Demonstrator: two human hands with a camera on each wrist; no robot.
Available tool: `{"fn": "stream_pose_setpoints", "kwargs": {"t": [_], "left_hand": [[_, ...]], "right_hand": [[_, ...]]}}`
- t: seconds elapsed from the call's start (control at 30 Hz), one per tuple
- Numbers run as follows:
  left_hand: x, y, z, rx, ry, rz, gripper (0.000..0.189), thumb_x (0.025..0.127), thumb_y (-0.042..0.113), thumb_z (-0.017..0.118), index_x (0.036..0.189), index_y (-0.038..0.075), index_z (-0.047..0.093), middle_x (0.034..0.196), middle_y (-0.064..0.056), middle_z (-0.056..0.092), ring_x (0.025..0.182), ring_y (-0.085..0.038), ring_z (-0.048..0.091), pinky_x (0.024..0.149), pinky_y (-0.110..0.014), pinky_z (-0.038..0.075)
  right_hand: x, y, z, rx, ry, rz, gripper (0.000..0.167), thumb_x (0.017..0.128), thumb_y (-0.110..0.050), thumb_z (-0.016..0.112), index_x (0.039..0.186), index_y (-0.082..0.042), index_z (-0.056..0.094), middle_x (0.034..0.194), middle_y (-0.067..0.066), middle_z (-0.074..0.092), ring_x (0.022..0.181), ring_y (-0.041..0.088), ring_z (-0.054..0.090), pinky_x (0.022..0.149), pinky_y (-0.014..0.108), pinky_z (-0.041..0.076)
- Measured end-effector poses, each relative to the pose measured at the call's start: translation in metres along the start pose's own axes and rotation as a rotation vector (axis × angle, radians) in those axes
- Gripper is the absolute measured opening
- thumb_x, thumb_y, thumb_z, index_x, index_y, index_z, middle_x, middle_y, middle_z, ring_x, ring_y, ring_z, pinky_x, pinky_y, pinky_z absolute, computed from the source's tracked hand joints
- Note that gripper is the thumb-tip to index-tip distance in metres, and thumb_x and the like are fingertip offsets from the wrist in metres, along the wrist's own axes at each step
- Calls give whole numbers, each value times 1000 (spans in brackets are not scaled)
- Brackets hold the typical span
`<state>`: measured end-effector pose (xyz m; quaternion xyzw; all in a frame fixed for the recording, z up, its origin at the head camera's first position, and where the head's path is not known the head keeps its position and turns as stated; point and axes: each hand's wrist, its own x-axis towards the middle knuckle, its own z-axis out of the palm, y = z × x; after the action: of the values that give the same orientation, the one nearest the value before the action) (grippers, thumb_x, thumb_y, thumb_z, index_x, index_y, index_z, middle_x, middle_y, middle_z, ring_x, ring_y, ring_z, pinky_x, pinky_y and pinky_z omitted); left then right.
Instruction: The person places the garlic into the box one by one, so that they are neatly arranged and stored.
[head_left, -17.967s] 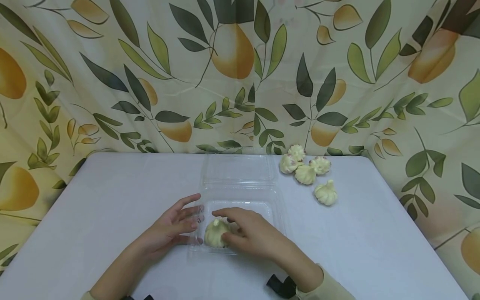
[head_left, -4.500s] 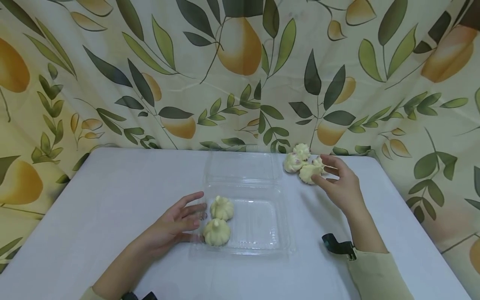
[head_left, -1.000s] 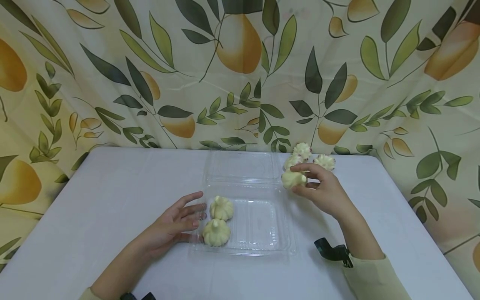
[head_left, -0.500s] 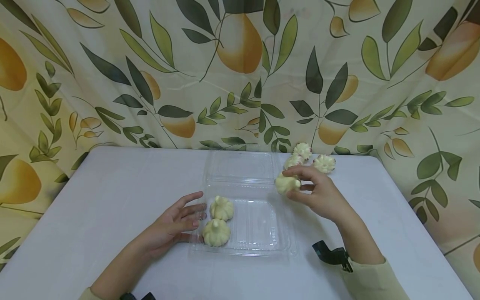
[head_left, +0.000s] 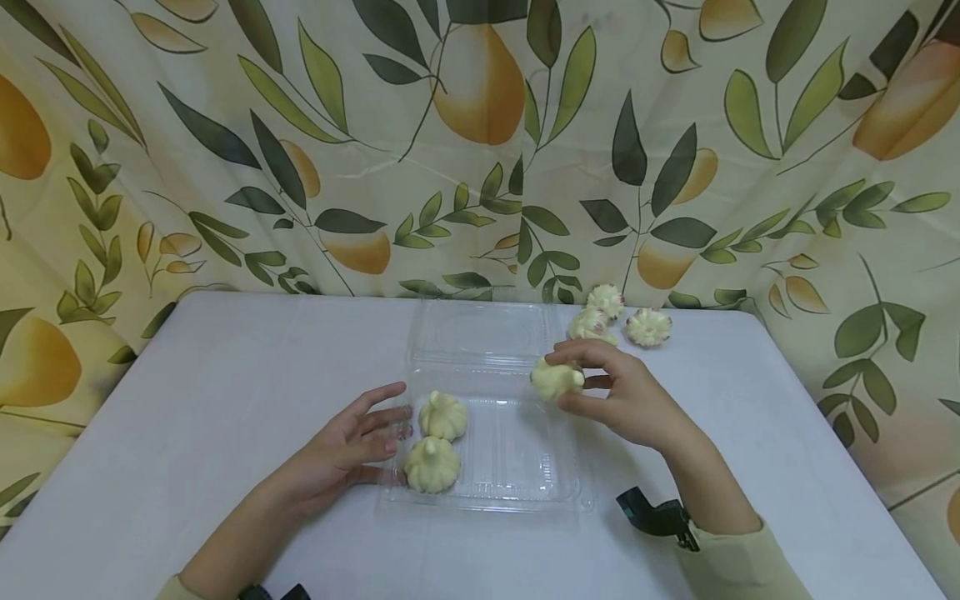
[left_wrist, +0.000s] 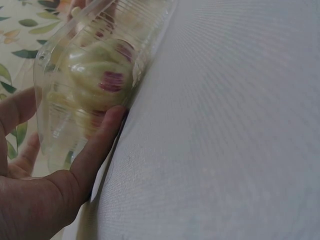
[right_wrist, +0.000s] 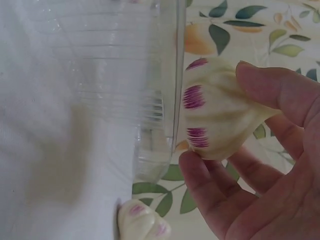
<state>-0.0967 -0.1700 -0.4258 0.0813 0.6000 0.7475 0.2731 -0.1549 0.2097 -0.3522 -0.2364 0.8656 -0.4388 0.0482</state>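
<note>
My left hand [head_left: 337,454], fingers loosely spread, touches the clear tray [head_left: 517,442] at nine o'clock, beside two garlic bulbs [head_left: 433,467]. Since a second ago, the pinched bulb [head_left: 552,382] in my right hand [head_left: 632,402] has moved left, over the tray's two o'clock corner.

Container [head_left: 517,446]: clear plastic, glossy, ribbed | Garlic bulbs [head_left: 434,467]: smooth | Worktop [head_left: 292,358]: cloth-covered, matt | Backdrop [head_left: 457,187]: cloth, lightly creased

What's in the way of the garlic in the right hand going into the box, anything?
Nothing visible. The right hand holds the garlic by the far right corner of the clear box; the lid is folded back, and two bulbs inside sit left.
</note>
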Motion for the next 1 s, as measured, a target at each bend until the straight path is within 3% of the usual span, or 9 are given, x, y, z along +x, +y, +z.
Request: {"fn": "stream_pose_setpoints", "kwargs": {"t": [0.23,0.67,1.0], "left_hand": [[0,1,0,5,-3,10,73,98,3,57,158,17,19,162,-21,22,146,-43,26,95,-55,51],[0,0,0,-2,-8,7,73,97,5,58,158,17,19,162,-21,22,147,-44,24,95,-55,51],[1,0,-1,7,-5,5,73,98,5,58,158,17,19,162,-21,22,147,-43,26,94,-54,52]], "right_hand": [[-1,-6,0,-14,-17,-47,43,82,-7,81,121,-18,68,135,2,59,118,22,58,89,32,55],[-5,-15,8,-29,-174,-74,43,82,-5,79,120,-23,69,134,0,61,124,23,57,90,38,54],[-5,-18,19,-22,-221,-102,46,81,-4,80,120,-25,68,133,-5,61,126,20,55,90,39,54]]}}
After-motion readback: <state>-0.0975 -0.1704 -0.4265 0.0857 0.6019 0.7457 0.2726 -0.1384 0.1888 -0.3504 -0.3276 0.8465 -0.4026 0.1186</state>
